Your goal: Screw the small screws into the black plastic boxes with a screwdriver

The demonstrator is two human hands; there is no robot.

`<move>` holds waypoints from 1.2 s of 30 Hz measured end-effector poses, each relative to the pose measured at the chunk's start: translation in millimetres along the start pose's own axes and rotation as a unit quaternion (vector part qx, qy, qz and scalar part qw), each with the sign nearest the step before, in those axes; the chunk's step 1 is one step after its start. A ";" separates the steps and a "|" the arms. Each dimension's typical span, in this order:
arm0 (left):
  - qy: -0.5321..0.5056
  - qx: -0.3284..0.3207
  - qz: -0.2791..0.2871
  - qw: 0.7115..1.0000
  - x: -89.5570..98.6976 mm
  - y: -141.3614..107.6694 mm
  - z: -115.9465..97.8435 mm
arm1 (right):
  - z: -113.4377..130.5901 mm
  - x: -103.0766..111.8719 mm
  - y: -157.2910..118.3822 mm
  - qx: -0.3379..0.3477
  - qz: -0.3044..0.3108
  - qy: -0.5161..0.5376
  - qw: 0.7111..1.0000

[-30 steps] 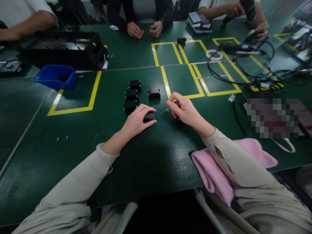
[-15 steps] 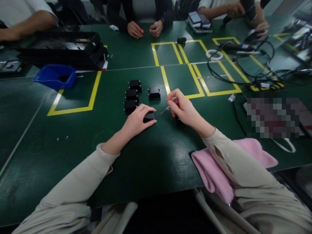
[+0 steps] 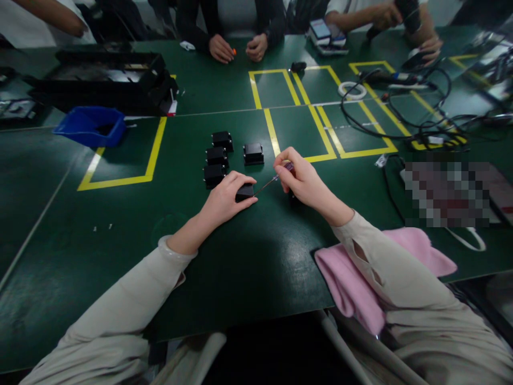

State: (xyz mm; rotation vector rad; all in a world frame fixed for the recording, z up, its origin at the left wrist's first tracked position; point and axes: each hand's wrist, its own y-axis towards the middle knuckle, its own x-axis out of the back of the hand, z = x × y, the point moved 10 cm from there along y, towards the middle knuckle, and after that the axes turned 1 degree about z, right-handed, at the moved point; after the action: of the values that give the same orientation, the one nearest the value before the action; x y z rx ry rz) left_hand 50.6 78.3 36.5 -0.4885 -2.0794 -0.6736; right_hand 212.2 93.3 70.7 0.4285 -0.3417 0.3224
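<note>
Fingers and thumb of my left hand (image 3: 225, 200) grip a small black box (image 3: 245, 192) on the table. In my closed right hand (image 3: 297, 176) is a screwdriver (image 3: 276, 177), its thin shaft slanting down to the box's right end, near the left thumb. Whether the tip sits in a screw is too small to tell. Similar black boxes stand beyond: one (image 3: 214, 174) right behind my left hand, two more (image 3: 217, 156) (image 3: 222, 140) in line behind it, and a separate one (image 3: 254, 153) to the right. Under my right hand, a dark object (image 3: 294, 199) is mostly hidden.
A blue bin (image 3: 92, 126) and black trays (image 3: 104, 80) stand at the left. Cables (image 3: 433, 125) and a white ring (image 3: 352, 91) lie at the right. A pink cloth (image 3: 352, 278) lies under my right forearm. Across the table are co-workers' hands (image 3: 240, 49).
My hands, the screwdriver and the boxes stay practically in place. At the far left, a co-worker's arm has drawn back from the table.
</note>
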 end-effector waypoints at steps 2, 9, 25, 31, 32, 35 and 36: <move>-0.002 -0.001 0.001 1.000 -0.1 0.1 -0.4 | 0.4 0.9 0.3 0.001 -0.001 -0.009 1.000; -0.014 0.011 0.012 1.000 -0.1 0.3 1.1 | 1.2 0.5 -0.1 0.000 0.002 0.005 1.000; -0.015 0.022 0.015 1.000 1.1 1.0 -0.3 | -6.2 0.8 0.3 -0.026 0.001 0.005 1.000; -0.012 0.019 0.014 1.000 0.1 0.7 0.3 | 1.7 1.3 0.9 0.008 0.002 0.002 1.000; -0.010 0.016 0.013 1.000 0.0 0.6 0.1 | 2.5 1.2 0.8 0.010 0.003 0.004 1.000; -0.009 0.011 0.011 1.000 0.1 0.3 -0.3 | 0.2 0.1 0.2 -0.003 0.008 0.003 1.000; -0.009 0.012 0.012 1.000 0.1 0.4 -0.3 | -1.3 -0.3 0.0 -0.010 0.009 -0.001 1.000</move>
State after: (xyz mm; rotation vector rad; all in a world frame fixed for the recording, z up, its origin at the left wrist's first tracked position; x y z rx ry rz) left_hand 50.9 78.4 36.8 -0.5070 -2.0922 -0.6328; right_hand 212.3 93.8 69.4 0.4057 -0.3511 0.3361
